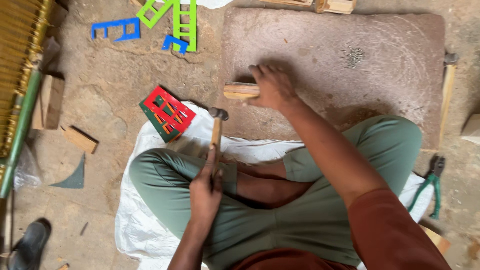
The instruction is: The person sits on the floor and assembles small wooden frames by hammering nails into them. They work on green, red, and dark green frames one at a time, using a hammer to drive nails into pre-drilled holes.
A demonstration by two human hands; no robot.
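My left hand (206,187) grips the wooden handle of a hammer (217,131), whose metal head points away from me, raised over my crossed legs. My right hand (272,87) rests on a small wooden block (239,90) lying on a flat reddish stone slab (380,95). The block's right end is hidden under my fingers. A small heap of nails (354,56) lies on the slab to the far right of the block.
A red and green painted wooden piece (167,113) lies at the slab's left edge. Blue and green cut-out shapes (170,22) lie on the floor beyond. Green-handled pliers (430,182) lie at the right. Wood offcuts (80,139) sit left. I sit on a white sack (145,225).
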